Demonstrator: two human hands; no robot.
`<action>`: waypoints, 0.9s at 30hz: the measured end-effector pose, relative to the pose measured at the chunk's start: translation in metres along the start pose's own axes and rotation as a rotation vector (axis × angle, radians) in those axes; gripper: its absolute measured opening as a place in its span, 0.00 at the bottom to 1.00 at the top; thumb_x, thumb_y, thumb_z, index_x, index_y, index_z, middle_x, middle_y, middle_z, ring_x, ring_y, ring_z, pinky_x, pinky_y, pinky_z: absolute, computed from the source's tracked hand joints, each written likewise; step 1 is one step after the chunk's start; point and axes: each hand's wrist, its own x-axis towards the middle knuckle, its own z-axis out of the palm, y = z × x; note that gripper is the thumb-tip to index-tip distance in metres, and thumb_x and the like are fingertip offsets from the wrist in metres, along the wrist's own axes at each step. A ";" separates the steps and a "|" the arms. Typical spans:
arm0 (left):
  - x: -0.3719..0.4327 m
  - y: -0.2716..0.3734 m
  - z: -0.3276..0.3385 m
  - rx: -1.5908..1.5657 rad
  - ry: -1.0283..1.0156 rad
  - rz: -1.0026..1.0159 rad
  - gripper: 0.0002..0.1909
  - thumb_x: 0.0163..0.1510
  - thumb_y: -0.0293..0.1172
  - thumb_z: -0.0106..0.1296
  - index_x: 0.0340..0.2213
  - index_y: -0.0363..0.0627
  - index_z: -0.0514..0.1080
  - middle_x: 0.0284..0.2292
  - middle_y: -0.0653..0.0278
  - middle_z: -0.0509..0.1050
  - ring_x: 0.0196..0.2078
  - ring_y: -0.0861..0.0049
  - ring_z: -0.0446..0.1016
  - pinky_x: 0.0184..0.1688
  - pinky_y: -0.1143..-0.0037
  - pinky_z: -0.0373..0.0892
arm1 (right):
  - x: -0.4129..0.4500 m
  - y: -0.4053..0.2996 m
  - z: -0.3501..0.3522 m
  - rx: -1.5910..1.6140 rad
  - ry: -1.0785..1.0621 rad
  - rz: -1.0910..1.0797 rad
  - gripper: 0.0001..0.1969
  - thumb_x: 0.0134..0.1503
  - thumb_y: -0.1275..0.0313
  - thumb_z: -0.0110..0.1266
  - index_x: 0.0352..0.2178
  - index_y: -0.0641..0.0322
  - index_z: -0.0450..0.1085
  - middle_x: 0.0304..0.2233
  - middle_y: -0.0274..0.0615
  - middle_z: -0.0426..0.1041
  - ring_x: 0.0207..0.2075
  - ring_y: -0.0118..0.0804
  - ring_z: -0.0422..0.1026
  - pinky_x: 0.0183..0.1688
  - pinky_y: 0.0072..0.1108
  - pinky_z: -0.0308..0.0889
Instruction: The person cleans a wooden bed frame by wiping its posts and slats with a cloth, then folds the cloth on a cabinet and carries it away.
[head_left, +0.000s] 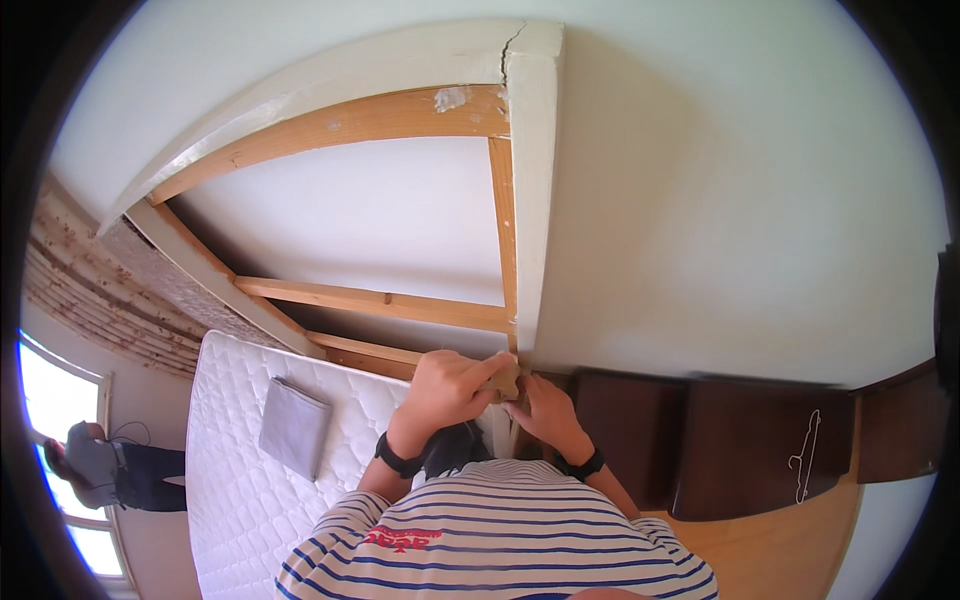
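Note:
My left hand has its fingers and thumb closed on a small tan piece. Too little of the piece shows to tell its material. My right hand reaches the same piece from the other side, fingertips at its lower right edge. Both hands are at the near end of a white-painted side rail of a bed frame. Inside the rail runs a bare wooden batten, with wooden slats crossing to the far side. Under my hands, the rail's end is partly hidden.
A white quilted mattress lies at left, a folded grey cloth on it. Beyond it, a person stands by a window. Dark brown furniture stands at right, bearing a white hanger. The frame's top corner has a crack.

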 end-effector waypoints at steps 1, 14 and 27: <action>-0.002 -0.001 -0.001 -0.037 0.038 -0.052 0.22 0.32 0.22 0.52 0.36 0.41 0.74 0.18 0.63 0.72 0.17 0.68 0.70 0.21 0.74 0.65 | 0.000 -0.005 -0.001 0.047 0.007 0.006 0.19 0.45 0.61 0.59 0.35 0.61 0.65 0.31 0.45 0.70 0.32 0.47 0.70 0.33 0.31 0.66; -0.006 0.002 -0.021 0.010 -0.030 0.033 0.21 0.31 0.23 0.52 0.34 0.44 0.73 0.17 0.67 0.69 0.18 0.69 0.68 0.22 0.73 0.64 | -0.009 0.038 0.008 -0.190 -0.038 0.103 0.16 0.47 0.68 0.54 0.39 0.58 0.67 0.28 0.47 0.73 0.29 0.51 0.71 0.31 0.35 0.67; 0.049 -0.023 -0.016 -0.780 0.794 -0.433 0.22 0.49 0.20 0.40 0.48 0.38 0.64 0.43 0.54 0.71 0.45 0.68 0.69 0.49 0.75 0.63 | 0.089 -0.088 -0.122 0.448 0.540 -0.438 0.42 0.45 0.75 0.60 0.57 0.69 0.43 0.52 0.53 0.57 0.53 0.41 0.60 0.55 0.30 0.55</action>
